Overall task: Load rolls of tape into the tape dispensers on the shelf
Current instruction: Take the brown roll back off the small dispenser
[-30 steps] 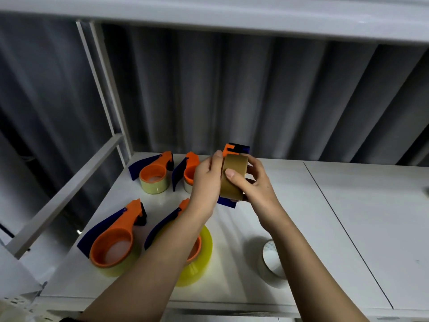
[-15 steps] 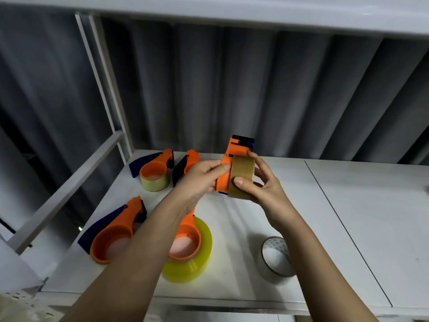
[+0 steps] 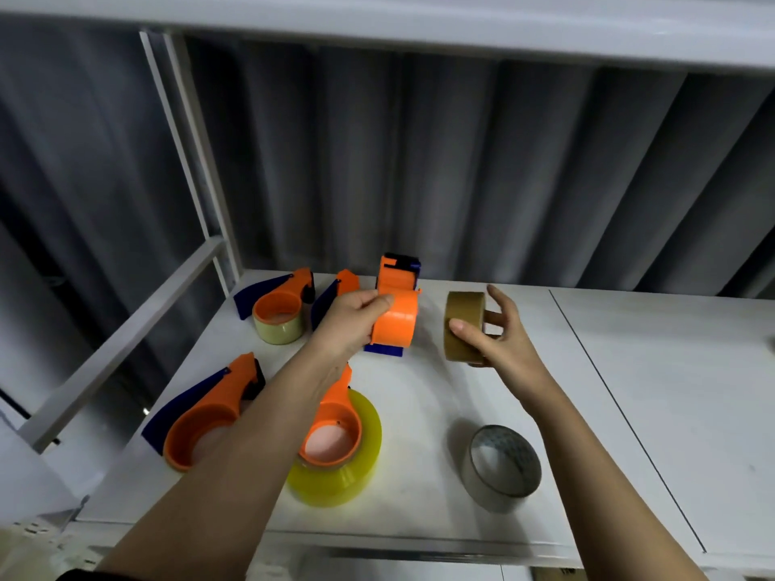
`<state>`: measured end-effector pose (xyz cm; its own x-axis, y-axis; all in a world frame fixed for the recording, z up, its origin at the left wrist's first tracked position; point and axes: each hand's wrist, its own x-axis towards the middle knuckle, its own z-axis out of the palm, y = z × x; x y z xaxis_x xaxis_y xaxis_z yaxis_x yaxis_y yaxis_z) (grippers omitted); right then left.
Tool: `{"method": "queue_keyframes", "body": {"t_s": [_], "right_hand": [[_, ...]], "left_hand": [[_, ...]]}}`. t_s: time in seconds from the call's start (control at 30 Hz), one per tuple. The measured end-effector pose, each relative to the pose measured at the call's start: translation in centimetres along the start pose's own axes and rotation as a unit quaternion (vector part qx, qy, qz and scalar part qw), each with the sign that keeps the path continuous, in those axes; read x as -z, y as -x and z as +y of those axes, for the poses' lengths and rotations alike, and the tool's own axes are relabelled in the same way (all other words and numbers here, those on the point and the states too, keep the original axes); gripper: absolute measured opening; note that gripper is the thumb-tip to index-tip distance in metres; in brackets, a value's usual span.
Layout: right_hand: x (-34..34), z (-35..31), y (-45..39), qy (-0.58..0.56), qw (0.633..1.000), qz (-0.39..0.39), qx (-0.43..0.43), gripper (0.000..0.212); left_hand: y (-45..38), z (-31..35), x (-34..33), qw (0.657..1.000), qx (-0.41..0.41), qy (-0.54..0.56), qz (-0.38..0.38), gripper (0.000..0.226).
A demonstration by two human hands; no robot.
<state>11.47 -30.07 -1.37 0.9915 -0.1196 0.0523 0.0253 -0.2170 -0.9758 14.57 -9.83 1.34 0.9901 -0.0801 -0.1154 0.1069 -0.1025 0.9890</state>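
- Holding an orange tape dispenser point(image 3: 396, 318) off the shelf point(image 3: 671, 392), the left hand point(image 3: 356, 316) has its fingers curled round the drum, with the blue and black cutter end pointing away toward 12 o'clock.
- The right hand point(image 3: 497, 329) grips a brown tape roll point(image 3: 463, 325) at 3 o'clock of the dispenser, thumb on the near face and fingers behind; roll and dispenser are near each other but apart.
- My reading is that the step in hand is seating the brown roll on this dispenser's drum. To do it well, turn the roll so its hole faces the open side of the drum, keep the two axes in line, and push squarely rather than at a tilt, or the core may bind on the drum rim.
- It is worth checking which way the tape unwinds before pushing, so the loose end can feed toward the cutter; I cannot see the loose end here.
- The left-hand fingers over the drum may need to shift toward the handle to leave the drum free.
- Further out, at 6 o'clock, a loaded dispenser with a yellow roll point(image 3: 335, 450) lies on the shelf; at 8 o'clock another dispenser point(image 3: 205, 417); at 10 o'clock a third holding a pale roll point(image 3: 279, 310), with a fourth point(image 3: 335, 293) partly hidden behind the left hand.
- A spare clear roll point(image 3: 501, 467) lies at 5 o'clock, not yet loaded.
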Motion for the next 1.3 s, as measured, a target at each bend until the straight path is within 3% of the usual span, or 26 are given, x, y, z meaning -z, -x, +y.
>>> {"method": "queue_keyframes", "body": {"t_s": [0.07,0.17,0.43,0.77,1.1,1.3], "right_hand": [[0.9,1.2,-0.4,0.089,0.996,0.02,-0.024,0.089],[1.9,2.2,-0.6,0.232,0.971,-0.025,-0.051,0.083],[2.1,2.8,-0.7,0.417,0.901,-0.066,-0.099,0.088],[0.2,4.4,-1.1,0.499,0.847,-0.091,-0.156,0.083],[-0.3,5.1,-0.8,0.543,0.825,-0.078,-0.139,0.075],[-0.5,5.3,-0.7,0.529,0.835,-0.071,-0.137,0.075]], "left_hand": [[-0.3,-0.7,-0.3,1.0,0.014,-0.021,-0.009,0.03],[-0.7,-1.3,-1.6,0.998,0.06,0.014,-0.018,0.034],[-0.7,-3.0,-3.9,0.982,0.151,0.113,-0.006,0.035],[-0.2,-5.2,-5.4,0.984,0.16,0.073,0.008,0.032],[0.0,-5.7,-5.6,0.981,0.184,0.055,0.002,0.013],[-0.6,-5.7,-5.4,0.982,0.188,0.0,0.011,0.012]]}}
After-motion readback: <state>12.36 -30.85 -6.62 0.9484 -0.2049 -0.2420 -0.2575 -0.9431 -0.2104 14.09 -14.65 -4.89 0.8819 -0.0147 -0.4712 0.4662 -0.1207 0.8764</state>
